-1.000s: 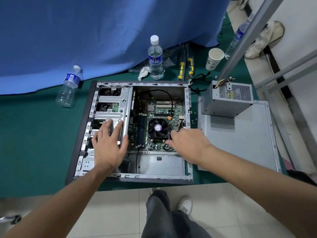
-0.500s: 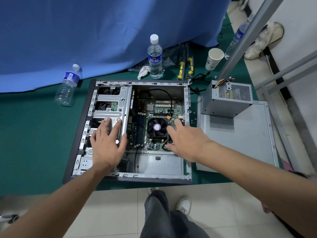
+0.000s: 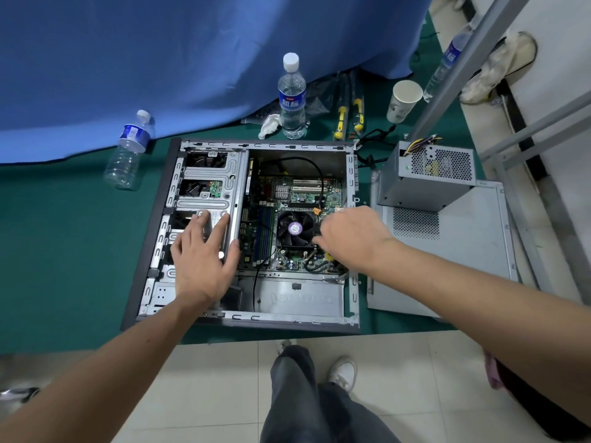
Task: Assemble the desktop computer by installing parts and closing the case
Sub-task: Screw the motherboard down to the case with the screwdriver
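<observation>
Open computer case (image 3: 351, 174): motherboard (image 3: 297, 199), CPU fan (image 3: 295, 230), drive cage (image 3: 211, 187); left hand (image 3: 201, 260) flat, fingers spread on cage; right hand (image 3: 351, 238) beside fan, finger state indiscernible

Open grey metal computer case (image 3: 350, 174) lies on green mat (image 3: 64, 251); perforated grey power supply box (image 3: 428, 175) right of it, on flat grey side panel (image 3: 463, 251).

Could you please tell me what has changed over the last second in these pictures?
The right hand slid slightly toward the case's back edge beside the fan. It took hold of nothing visible. The left hand stayed flat on the drive cage; the power supply stayed outside.
</observation>
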A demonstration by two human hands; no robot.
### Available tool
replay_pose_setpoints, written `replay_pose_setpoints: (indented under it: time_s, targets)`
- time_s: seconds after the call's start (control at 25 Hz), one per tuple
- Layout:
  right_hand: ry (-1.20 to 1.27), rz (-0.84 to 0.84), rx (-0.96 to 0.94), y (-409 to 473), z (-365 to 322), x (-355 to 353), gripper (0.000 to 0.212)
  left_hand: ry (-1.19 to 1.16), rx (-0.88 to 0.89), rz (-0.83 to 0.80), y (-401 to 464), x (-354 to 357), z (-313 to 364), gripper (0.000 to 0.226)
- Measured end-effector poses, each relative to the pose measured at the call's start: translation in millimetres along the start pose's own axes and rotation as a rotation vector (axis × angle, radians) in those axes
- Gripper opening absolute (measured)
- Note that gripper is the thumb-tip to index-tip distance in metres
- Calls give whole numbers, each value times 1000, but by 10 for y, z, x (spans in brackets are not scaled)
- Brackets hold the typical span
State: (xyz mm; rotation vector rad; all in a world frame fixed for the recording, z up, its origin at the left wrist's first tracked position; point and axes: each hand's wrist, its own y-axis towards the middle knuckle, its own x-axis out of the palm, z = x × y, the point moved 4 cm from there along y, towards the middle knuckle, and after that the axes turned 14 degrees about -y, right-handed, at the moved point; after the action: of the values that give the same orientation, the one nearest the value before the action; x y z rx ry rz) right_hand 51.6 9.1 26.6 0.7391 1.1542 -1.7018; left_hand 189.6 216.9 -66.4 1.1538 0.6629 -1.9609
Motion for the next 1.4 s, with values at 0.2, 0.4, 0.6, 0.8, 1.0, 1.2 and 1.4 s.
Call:
replay_pose_setpoints:
  time_s: [0.2, 0.4, 0.6, 0.8, 1.0, 1.2, 1.4]
  targets:
    - [212, -131, -88, -29, -3, 116, 27, -1, 6, 9, -2, -2, -1, 59]
    - [139, -65, -137, -44, -69, 82, 28, -3, 10, 13, -2, -3, -2, 59]
    - [68, -36, -106, -77, -125, 66, 12, -9, 10, 13, -17, -6, 1, 60]
    - [186, -137, -31, -21, -131, 128, 18, -8, 14, 13, -6, 3, -11, 59]
    - [175, -146, -110, -5, -147, 170, 8, -10, 23, 19, -3, 8, -15, 58]
    - [247, -84, 57, 9, -5, 229, 47, -6, 14, 16, -2, 1, -15, 58]
    - [503, 1, 206, -105, 245, 172, 34, -2, 8, 6, 9, 1, -1, 58]
